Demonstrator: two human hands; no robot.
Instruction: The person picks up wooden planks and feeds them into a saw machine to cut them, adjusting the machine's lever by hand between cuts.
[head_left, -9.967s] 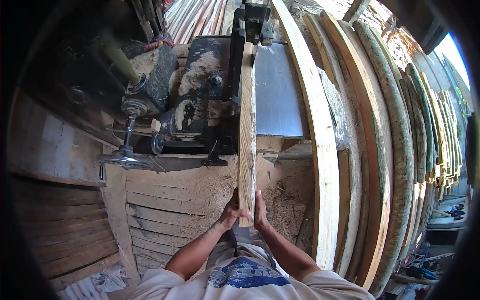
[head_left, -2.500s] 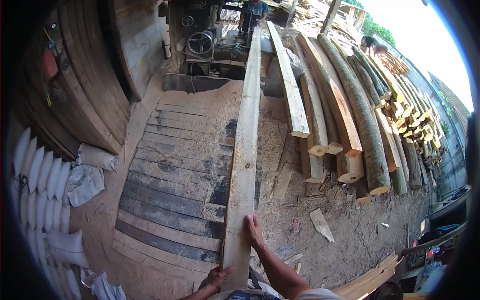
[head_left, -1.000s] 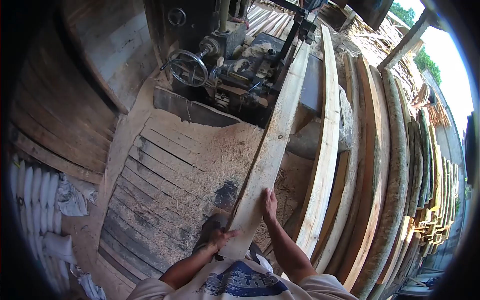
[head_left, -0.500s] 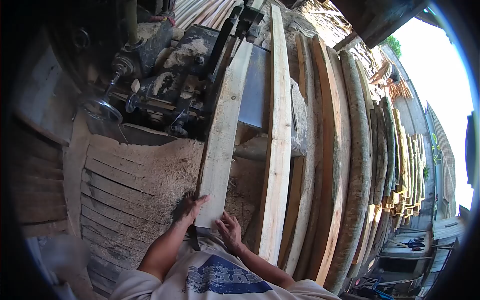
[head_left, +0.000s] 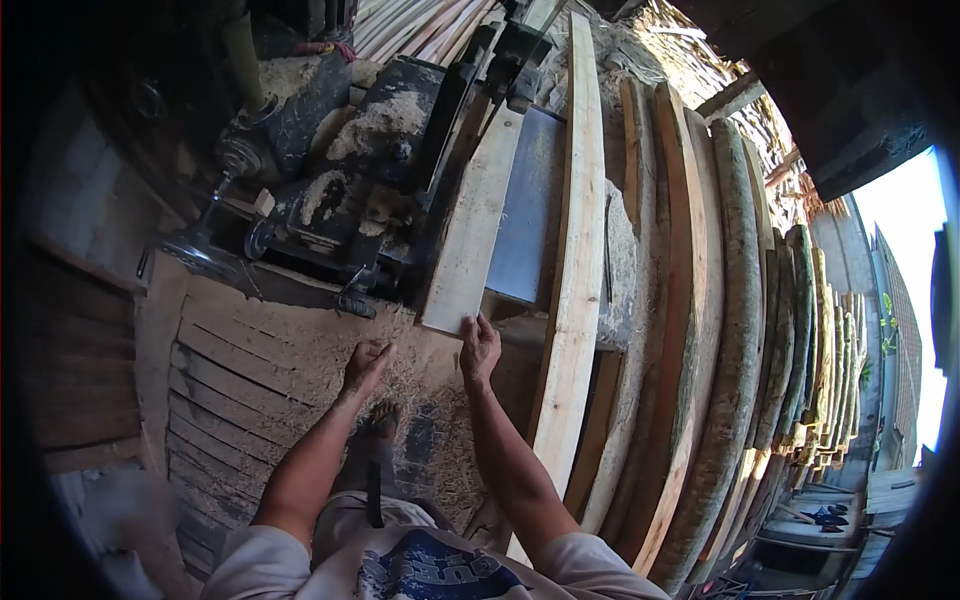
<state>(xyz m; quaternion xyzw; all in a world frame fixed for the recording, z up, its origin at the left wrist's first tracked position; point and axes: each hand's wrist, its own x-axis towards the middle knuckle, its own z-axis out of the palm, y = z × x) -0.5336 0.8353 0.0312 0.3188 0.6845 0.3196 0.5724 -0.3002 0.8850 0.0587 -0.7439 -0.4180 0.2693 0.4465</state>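
Plank [head_left: 475, 220] is touched at its near end by the right hand [head_left: 481, 352], perhaps for steadying, grip unclear; the left hand's [head_left: 366, 370] fingers are loosely clenched, empty.

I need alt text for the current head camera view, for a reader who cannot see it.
A person's right hand touches the near end of a plank on a sawdust-covered sawing machine; the left hand is off the plank. Beams and a bark-covered log lie to the right.

Sawn plank [head_left: 474, 230], pale matt wood; saw table [head_left: 526, 215], glossy metal; log [head_left: 738, 290], rough bark.
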